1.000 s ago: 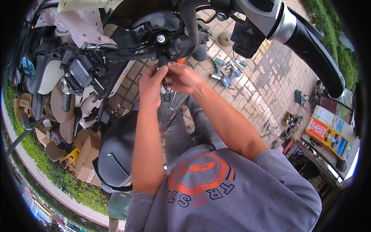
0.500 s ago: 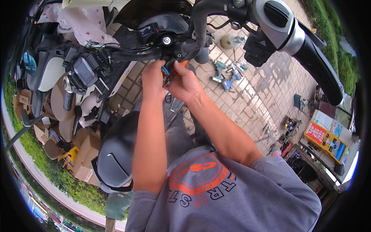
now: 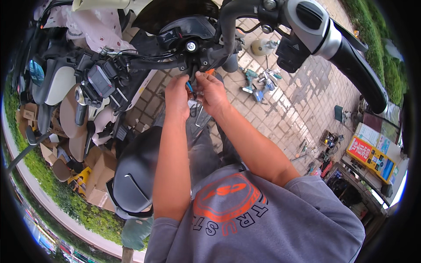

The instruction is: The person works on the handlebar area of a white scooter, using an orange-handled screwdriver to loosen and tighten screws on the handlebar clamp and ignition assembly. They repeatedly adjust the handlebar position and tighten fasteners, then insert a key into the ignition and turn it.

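My left hand [image 3: 177, 96] is closed around a small blue item [image 3: 189, 85], too hidden to identify, just below the black handlebar stem [image 3: 193, 56] with its silver centre bolt. My right hand [image 3: 211, 93] is beside it, fingers curled at the dark part under the stem; what they hold is hidden. Small dark and metal pieces [image 3: 192, 103] show between my hands, and a bent metal rod [image 3: 200, 118] lies below them. At the upper right hangs the handlebar's black grip [image 3: 359, 74] with a silver collar.
Other scooters [image 3: 61, 83] crowd the left, beside cardboard boxes [image 3: 98, 184]. A black rounded case [image 3: 131, 184] is by my left forearm. Power drills [image 3: 250, 79] and a round container [image 3: 263, 46] sit on the pavers. A cluttered cart [image 3: 368, 155] with a yellow-red box stands right.
My hands have shifted slightly right relative to the frame. From one second ago, they have moved a little apart, uncovering the blue item. The handlebar appears slightly further right in the picture.
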Tool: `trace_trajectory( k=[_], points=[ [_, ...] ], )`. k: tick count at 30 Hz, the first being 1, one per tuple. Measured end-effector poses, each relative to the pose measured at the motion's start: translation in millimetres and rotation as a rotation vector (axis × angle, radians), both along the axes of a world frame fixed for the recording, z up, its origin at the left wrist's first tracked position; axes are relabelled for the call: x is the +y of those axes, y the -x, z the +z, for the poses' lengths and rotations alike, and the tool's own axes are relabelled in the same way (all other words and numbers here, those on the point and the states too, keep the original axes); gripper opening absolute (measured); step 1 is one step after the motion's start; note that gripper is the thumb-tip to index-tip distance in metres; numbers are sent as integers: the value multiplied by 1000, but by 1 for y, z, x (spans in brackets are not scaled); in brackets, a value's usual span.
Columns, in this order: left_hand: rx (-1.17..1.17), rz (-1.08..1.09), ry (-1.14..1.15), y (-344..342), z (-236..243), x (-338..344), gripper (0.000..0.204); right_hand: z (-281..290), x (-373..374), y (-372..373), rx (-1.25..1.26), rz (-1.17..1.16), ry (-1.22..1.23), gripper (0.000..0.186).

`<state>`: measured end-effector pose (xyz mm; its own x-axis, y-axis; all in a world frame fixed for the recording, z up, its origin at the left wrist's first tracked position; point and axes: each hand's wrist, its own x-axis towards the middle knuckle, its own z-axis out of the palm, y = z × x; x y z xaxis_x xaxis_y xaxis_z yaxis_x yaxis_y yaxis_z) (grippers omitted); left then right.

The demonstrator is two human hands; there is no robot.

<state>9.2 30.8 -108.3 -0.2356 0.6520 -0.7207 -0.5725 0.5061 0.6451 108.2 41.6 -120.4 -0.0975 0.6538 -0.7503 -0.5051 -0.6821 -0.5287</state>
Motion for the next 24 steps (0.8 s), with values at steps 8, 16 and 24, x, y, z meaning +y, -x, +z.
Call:
trace_trajectory(
  k=[8, 16, 24],
  points=[
    [728, -313, -146, -3, 7, 2, 41, 7, -1, -3, -136, 50, -67, 18],
    [1524, -776, -363, 20, 40, 32, 23, 3, -32, -30, -139, 60, -142, 24],
    [1581, -1110, -190, 15, 70, 66, 22, 3, -2, 24, -437, -143, -366, 27]
  ],
)
